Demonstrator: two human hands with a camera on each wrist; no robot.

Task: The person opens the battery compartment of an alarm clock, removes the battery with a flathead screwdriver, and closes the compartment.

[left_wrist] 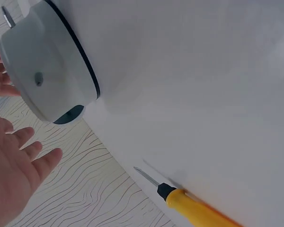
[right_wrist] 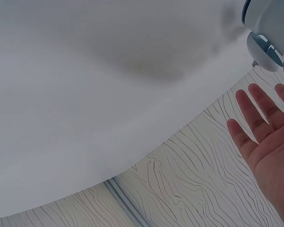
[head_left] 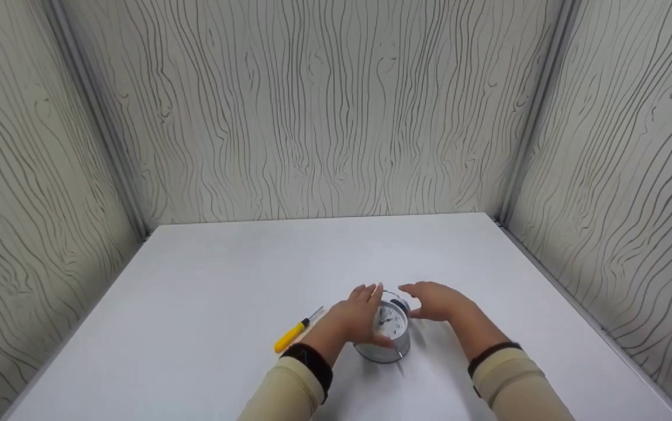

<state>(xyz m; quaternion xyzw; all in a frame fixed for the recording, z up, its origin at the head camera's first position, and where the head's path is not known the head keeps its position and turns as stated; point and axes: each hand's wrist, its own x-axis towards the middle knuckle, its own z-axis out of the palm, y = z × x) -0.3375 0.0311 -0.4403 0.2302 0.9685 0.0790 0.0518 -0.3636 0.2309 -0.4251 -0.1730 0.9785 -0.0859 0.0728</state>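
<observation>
A pale grey twin-bell alarm clock (head_left: pixel 397 327) stands on the white table with its dial facing up toward the head camera. My left hand (head_left: pixel 353 321) is at the clock's left side, fingers extended, hiding part of the dial. In the left wrist view that hand (left_wrist: pixel 12 175) appears apart from the clock body (left_wrist: pixel 42 61), with nothing in its grasp. My right hand (head_left: pixel 438 301) is held to the right of the clock, thumb and fingers spread. The right wrist view shows its fingers extended close to a bell (right_wrist: pixel 265 52); whether the thumb touches the clock cannot be told.
A screwdriver (head_left: pixel 292 336) with a yellow handle lies on the table (head_left: pixel 207 292) left of the clock, its tip pointing away from me. Wood-grain patterned walls (head_left: pixel 324 117) enclose the table at the back and both sides.
</observation>
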